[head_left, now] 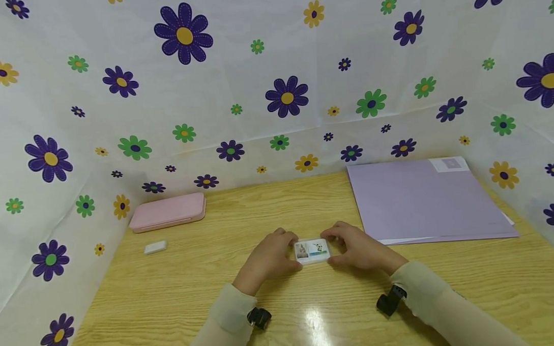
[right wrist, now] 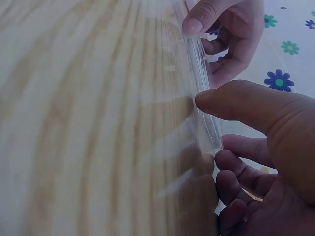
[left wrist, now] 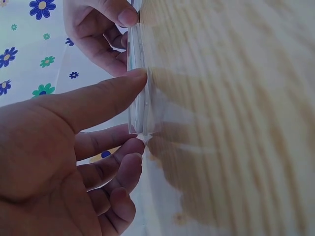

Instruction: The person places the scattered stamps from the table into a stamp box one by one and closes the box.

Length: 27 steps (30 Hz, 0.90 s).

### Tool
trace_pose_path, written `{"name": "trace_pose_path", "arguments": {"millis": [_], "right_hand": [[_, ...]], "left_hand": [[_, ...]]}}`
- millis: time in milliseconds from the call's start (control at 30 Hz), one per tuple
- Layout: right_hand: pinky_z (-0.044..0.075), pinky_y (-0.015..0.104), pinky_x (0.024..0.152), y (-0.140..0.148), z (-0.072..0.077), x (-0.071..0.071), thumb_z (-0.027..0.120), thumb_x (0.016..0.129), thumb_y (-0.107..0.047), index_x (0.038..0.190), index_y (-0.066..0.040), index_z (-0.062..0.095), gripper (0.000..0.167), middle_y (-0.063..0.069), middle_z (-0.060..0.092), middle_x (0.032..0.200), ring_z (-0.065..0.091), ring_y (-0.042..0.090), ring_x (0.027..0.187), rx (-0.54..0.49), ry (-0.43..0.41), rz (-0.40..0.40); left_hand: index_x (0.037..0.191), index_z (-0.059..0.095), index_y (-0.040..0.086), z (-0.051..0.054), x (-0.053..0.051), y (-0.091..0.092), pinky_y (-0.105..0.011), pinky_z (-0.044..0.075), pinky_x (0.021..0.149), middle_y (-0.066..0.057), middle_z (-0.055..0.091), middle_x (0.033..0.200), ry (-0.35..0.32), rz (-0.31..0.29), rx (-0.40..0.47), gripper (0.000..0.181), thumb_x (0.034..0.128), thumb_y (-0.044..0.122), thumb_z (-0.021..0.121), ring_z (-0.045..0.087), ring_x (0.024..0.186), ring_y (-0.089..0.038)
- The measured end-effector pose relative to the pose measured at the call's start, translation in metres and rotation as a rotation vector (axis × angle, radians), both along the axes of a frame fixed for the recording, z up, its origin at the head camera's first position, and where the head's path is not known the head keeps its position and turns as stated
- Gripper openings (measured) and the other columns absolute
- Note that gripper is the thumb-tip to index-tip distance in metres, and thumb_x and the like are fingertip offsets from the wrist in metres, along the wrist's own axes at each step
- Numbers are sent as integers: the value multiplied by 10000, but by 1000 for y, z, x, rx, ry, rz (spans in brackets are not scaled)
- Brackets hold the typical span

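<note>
A small flat clear plastic case (head_left: 312, 251) (left wrist: 133, 110) (right wrist: 211, 130) lies at the middle of the wooden table, with printed pictures showing inside it. My left hand (head_left: 272, 252) (left wrist: 64, 132) grips its left end, the thumb at the near edge and the fingers at the far corner. At the opposite end my right hand (head_left: 359, 249) (right wrist: 280, 132) holds it the same way. Both wrist views show the case edge-on, low against the tabletop. Whether its underside touches the table everywhere cannot be made out.
A pink pencil case (head_left: 168, 212) stands at the back left, with a small white block (head_left: 155, 247) before it. Lilac sheets or folders (head_left: 424, 201) lie at the back right. Flower-patterned white cloth (head_left: 250, 72) walls off the table's back and sides.
</note>
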State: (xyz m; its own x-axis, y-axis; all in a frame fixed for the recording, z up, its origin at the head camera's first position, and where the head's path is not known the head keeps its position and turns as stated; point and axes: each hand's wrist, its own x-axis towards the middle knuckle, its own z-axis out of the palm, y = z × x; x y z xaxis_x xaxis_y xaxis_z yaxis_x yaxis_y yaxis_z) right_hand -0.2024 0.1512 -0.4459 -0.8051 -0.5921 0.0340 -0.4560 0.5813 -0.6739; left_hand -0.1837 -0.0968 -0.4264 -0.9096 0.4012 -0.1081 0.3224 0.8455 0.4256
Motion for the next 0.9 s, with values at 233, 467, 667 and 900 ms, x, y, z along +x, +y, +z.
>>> {"name": "trace_pose_path", "arguments": {"millis": [233,467,667,900], "right_hand": [[424,352,808,-1,2,-1,823,809,-210,1281,-71,625,530,9,556,1080,487,204,941,-1,4,16],[421,322,763,-2,4,-1,827,799,-191,1271,-55,624,531,11,547,1039,478,199,908,-12,17,20],[423,332,779,-2,4,1,825,811,-214,1289,-60,618,543,-3,543,1059,477,192,923,4,-3,2],[410,337,774,-2,3,0,823,817,-222,1297,-80,629,537,-8,544,1041,479,187,907,3,-29,-16]], "left_hand": [[1276,620,75,2,1,0,-388,482,906,-28,592,1157,-1,10,-4,612,767,307,868,579,1022,-194],[1269,622,76,0,1,-1,-388,480,913,-24,596,1155,-3,16,10,598,770,297,866,586,1026,-194],[1267,628,88,-2,0,0,-378,486,886,-21,586,1138,1,22,8,604,761,310,872,580,970,-177],[1268,649,93,-1,0,0,-362,486,849,-11,578,1107,-8,40,-2,599,762,329,870,557,894,-154]]}}
